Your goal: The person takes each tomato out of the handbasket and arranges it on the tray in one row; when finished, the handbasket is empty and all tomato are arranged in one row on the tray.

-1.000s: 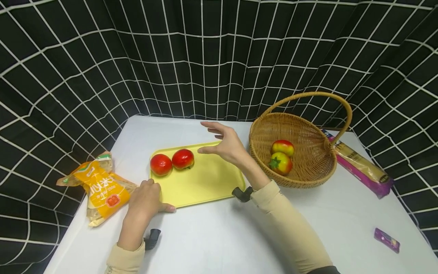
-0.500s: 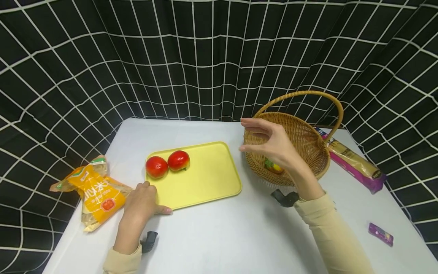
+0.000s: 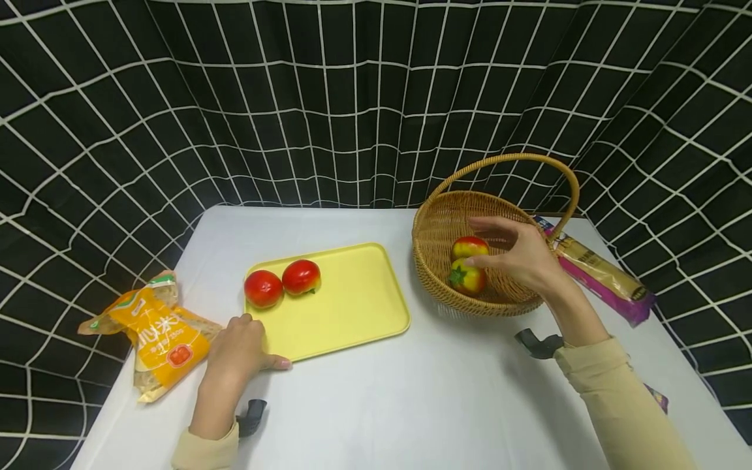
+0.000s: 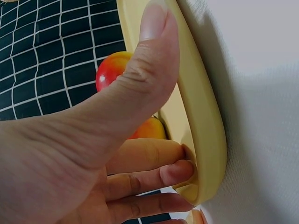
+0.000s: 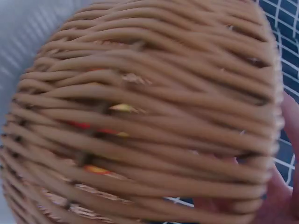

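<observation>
My left hand (image 3: 237,350) holds the near-left corner of a yellow tray (image 3: 355,297). In the left wrist view its thumb (image 4: 156,60) lies along the rim and its fingers bend at the corner. Two red tomatoes (image 3: 263,289) sit side by side at the tray's far left. My right hand (image 3: 523,254) is over the wicker basket (image 3: 431,225), fingers and thumb spread apart. Its thumb tip is at a red-and-yellow tomato (image 3: 467,279) with a green calyx; touch cannot be told. Behind that lies another tomato (image 3: 470,246). In the right wrist view the basket wall (image 5: 187,116) hides most of the hand.
An orange food bag (image 3: 167,339) lies left of the tray. A long purple-and-gold package (image 3: 605,274) lies right of the basket, whose tall handle (image 3: 511,158) arches over it. A small purple packet (image 3: 657,397) is partly behind the right sleeve. A black gridded curtain encloses the table.
My right hand has moved from above the tray, rightward and down into the basket. The left hand stays at the tray corner. The view has shifted slightly.
</observation>
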`<state>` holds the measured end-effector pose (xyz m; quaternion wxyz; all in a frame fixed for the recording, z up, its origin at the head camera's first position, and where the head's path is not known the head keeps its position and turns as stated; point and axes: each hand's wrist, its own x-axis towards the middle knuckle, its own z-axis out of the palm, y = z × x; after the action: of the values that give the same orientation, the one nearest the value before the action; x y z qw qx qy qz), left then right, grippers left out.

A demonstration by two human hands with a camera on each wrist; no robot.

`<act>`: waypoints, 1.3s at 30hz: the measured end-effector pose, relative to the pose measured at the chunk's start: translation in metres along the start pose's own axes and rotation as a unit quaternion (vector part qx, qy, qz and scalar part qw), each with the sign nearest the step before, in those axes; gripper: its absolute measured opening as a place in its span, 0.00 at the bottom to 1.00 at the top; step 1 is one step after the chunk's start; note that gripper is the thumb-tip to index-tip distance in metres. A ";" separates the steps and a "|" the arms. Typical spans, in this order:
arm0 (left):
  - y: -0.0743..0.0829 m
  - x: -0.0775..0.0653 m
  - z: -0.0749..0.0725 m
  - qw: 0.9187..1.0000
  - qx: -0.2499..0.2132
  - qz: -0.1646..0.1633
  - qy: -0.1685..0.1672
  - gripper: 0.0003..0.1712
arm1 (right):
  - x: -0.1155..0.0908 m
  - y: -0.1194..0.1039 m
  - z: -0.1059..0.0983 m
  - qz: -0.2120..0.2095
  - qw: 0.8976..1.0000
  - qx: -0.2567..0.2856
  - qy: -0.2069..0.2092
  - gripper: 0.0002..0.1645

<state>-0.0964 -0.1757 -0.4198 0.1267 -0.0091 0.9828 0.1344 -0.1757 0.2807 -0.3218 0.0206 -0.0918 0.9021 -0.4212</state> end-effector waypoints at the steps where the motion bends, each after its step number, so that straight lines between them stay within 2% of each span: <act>1: -0.001 0.000 0.001 1.000 -0.001 0.001 0.001 0.42 | 0.001 0.002 0.000 0.005 1.000 0.001 -0.006 0.44; 6: -0.002 -0.001 0.001 1.000 -0.002 0.003 0.005 0.42 | 0.005 0.013 0.001 0.023 0.999 -0.007 -0.036 0.45; 12: -0.001 0.000 0.000 1.000 -0.002 0.003 0.005 0.44 | 0.013 0.026 0.004 0.045 0.994 -0.067 -0.075 0.46; 21: 0.000 -0.001 0.000 1.000 0.000 0.003 0.003 0.44 | 0.022 0.043 0.015 0.033 0.981 -0.151 -0.113 0.42; 30: 0.001 0.000 -0.001 1.000 0.004 0.001 0.004 0.45 | 0.027 0.042 0.025 0.010 0.974 -0.194 -0.117 0.43; 39: 0.002 0.000 -0.001 1.000 0.002 -0.003 0.001 0.46 | 0.028 0.044 0.030 0.034 0.973 -0.201 -0.107 0.44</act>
<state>-0.0965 -0.1743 -0.4187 0.1260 -0.0117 0.9831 0.1325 -0.2063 0.2805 -0.3733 0.1127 -0.1078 0.9634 -0.2179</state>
